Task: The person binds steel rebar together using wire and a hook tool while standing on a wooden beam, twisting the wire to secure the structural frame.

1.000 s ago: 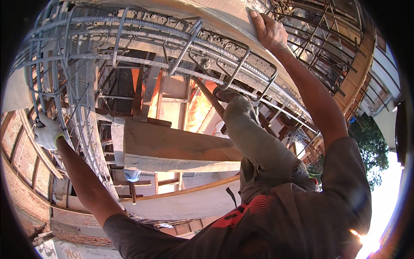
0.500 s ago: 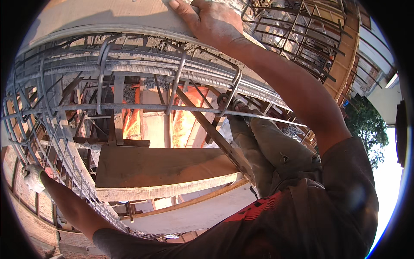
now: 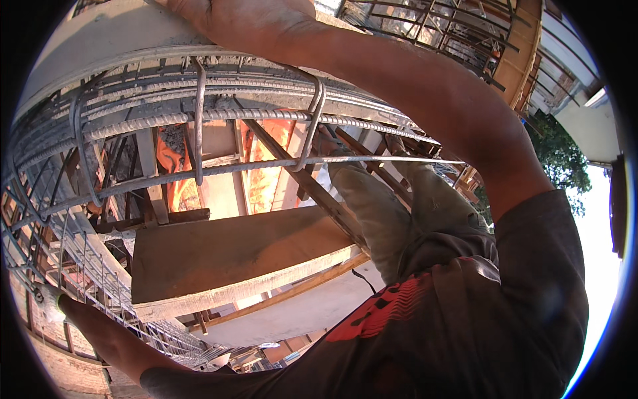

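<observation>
At the far left my left hand (image 3: 50,302), in a pale glove, is closed at the end of the steel rebar cage (image 3: 146,123), where thin bars run into it; its fingers are small and blurred. My right arm reaches across the top. The right hand (image 3: 249,23) lies against a grey formwork board (image 3: 126,33) with its thumb stretched out to the left; the other fingers pass out of the picture's upper edge. Ribbed bars with bent stirrups (image 3: 199,120) run between the board and my body.
Below the cage lies a wide brown plank (image 3: 232,256). A sloping timber (image 3: 299,176) crosses beside my legs (image 3: 372,213). Orange sheeting (image 3: 269,156) shows lower down through the bars. More scaffolding (image 3: 432,26) stands at the upper right, and a tree (image 3: 561,166) at the right.
My right hand has shifted left along the board and partly out of the picture. My legs are farther apart. The left hand stays at the rebar, slightly lower in view.
</observation>
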Action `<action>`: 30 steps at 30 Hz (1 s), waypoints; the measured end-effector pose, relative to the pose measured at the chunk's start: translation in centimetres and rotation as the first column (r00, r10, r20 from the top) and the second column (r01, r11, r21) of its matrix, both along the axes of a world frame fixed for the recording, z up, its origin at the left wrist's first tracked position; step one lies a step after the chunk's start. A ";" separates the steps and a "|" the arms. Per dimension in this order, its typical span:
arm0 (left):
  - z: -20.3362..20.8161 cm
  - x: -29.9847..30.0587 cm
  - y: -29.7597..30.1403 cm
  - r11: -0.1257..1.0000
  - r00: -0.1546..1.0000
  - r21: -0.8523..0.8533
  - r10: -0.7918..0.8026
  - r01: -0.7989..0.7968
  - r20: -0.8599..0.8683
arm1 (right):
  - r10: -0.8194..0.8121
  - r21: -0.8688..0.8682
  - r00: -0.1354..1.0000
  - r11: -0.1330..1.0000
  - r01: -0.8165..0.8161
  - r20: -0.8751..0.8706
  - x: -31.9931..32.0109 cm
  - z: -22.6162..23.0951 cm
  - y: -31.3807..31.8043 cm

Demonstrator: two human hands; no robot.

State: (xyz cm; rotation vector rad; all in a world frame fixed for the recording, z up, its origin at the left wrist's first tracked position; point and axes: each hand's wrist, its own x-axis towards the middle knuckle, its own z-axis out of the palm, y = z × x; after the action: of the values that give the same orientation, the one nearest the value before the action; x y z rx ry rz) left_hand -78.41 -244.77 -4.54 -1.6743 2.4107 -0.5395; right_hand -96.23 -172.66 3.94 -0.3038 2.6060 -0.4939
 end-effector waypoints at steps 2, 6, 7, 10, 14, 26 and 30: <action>-2.2 -2.2 -0.5 1.000 0.999 0.005 0.009 -0.009 0.036 | 0.042 0.053 0.999 0.998 -0.042 0.000 0.1 -0.5 0.4; -1.4 0.2 -6.1 0.998 0.995 0.065 -0.009 0.016 -0.098 | 0.137 0.158 0.985 0.976 -0.152 0.104 -1.1 0.6 0.7; -0.3 2.0 -6.6 0.996 0.986 0.084 -0.022 0.036 -0.165 | 0.161 0.157 0.980 0.971 -0.179 0.120 -1.1 0.6 0.7; -0.7 2.4 -3.3 0.974 0.977 0.081 -0.205 0.210 -0.066 | 0.055 0.065 0.998 0.996 -0.058 0.043 -1.0 -1.7 0.5; 3.1 6.0 3.1 0.949 0.942 0.061 -0.298 0.310 -0.154 | -0.092 -0.146 0.995 0.985 0.087 -0.028 0.3 -4.3 0.6; 14.0 14.7 59.4 0.514 0.508 0.340 -0.230 0.788 -0.830 | -0.128 -0.162 0.989 0.977 0.138 0.068 -1.5 -3.7 0.7; 17.0 20.1 75.3 0.392 0.586 0.635 0.253 0.666 -0.770 | -0.051 -0.218 0.999 0.975 0.052 0.009 -0.6 -3.7 0.4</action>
State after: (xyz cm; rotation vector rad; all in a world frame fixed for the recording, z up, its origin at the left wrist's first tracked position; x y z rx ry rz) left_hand -58.35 -169.48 12.42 -1.0142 2.4995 1.6867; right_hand -96.86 -172.29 0.29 -0.3070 2.5645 -0.8008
